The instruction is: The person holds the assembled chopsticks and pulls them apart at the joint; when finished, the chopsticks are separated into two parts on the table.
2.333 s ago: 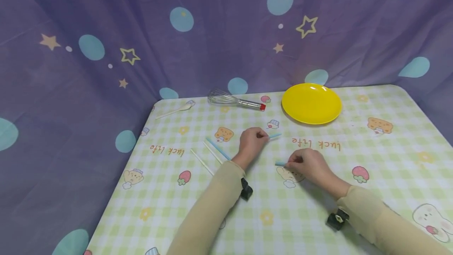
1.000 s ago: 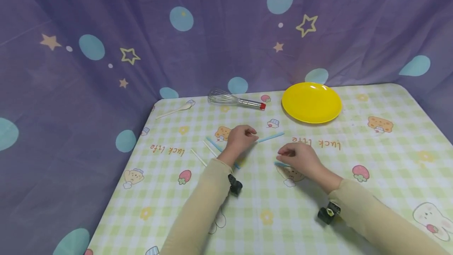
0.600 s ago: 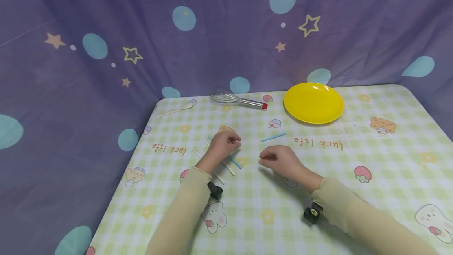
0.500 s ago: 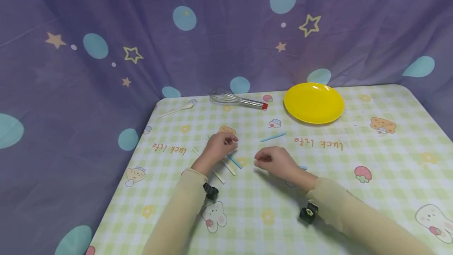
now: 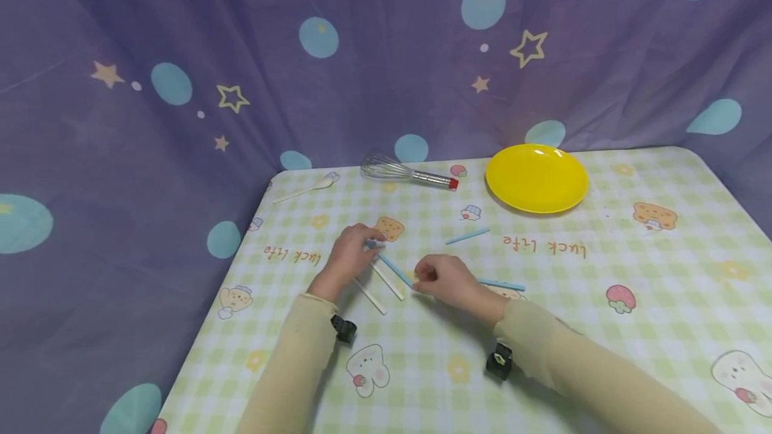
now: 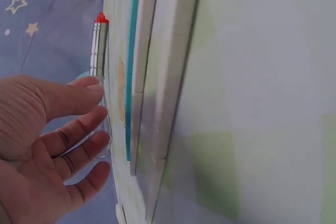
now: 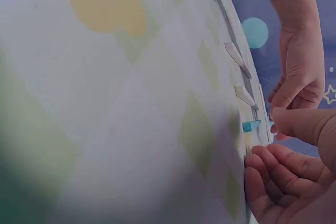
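A thin blue stick [image 5: 396, 270] lies slantwise between the hands, beside two white sticks [image 5: 388, 280] that look jointed in the left wrist view. My left hand [image 5: 350, 254] is over the far end of this blue stick. Its thumb [image 6: 73, 98] and loosely bent fingers stand apart, and the blue stick [image 6: 132, 66] shows beyond them. By the near end is my right hand [image 5: 447, 278], thumb and fingers parted around nothing; that blue end [image 7: 251, 126] appears past its fingertips. Two more blue sticks lie separately, one farther back [image 5: 468, 236], another [image 5: 502, 284] behind the right hand.
A yellow plate [image 5: 537, 179] stands at the back right of the checked tablecloth [image 5: 422, 394]. Left of it lie a wire whisk [image 5: 410, 173] with a red end and a pale spoon [image 5: 304, 190]. A purple curtain [image 5: 374, 86] hangs behind the table edge.
Both hands have let go of the blue sticks they pinched, which now lie on the cloth. Both have moved left to the slanted blue stick, the left hand to its far end.
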The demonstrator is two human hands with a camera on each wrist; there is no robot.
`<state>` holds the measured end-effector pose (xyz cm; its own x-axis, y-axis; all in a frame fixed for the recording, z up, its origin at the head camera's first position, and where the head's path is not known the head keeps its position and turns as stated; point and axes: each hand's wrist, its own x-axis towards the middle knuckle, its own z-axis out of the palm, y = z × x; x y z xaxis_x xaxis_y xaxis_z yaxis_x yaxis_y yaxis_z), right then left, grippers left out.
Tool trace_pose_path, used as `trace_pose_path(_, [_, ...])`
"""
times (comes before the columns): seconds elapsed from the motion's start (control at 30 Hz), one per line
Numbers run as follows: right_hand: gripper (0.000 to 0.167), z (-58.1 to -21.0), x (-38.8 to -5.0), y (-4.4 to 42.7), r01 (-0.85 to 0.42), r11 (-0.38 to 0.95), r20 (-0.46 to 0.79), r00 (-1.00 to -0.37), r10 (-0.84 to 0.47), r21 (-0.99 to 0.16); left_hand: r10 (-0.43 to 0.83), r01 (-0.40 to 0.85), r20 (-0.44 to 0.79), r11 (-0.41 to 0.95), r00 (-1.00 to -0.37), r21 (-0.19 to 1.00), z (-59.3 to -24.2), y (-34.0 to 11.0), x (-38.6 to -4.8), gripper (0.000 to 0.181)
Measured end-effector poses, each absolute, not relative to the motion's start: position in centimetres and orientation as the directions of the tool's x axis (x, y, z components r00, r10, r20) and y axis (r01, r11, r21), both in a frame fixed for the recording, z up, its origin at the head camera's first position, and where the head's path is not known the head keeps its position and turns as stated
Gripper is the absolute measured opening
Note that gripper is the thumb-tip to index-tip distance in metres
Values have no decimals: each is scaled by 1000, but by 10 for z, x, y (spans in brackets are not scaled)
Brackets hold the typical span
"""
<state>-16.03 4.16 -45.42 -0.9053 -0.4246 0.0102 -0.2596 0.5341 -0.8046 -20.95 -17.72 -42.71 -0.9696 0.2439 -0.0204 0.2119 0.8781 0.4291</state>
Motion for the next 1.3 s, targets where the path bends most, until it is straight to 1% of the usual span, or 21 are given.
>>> trace_pose_path(0.13, [17,-457,-161,34,-250,583,-18,-910,-414,-773,231,211,-8,900,-973,382,-431,-181,-211,24])
trace_pose_path(0.33, [18,-458,-159,25,-250,645,-29,-921,-389,-722,231,211,-27,923,-973,323,-436,-182,-214,16])
trace_pose_path(0.57, [19,-457,-156,20,-275,698,-3,-930,-369,-662,246,219,-47,923,-968,318,-438,-181,-217,12])
trace_pose_path(0.73, [17,-459,-157,19,-266,734,16,-944,-329,-625,258,238,-28,924,-966,299,-437,-179,-217,11])
trace_pose_path(1.0, [12,-460,-159,26,-192,717,16,-969,-245,-671,260,248,4,917,-966,314,-440,-177,-217,10])
trace_pose_path(1.17, [9,-457,-159,37,-189,697,57,-976,-208,-692,266,259,28,904,-964,340,-442,-175,-217,12])
trace_pose_path(1.3, [7,-453,-159,50,-189,690,68,-978,-199,-698,290,291,59,887,-955,360,-441,-171,-217,14])
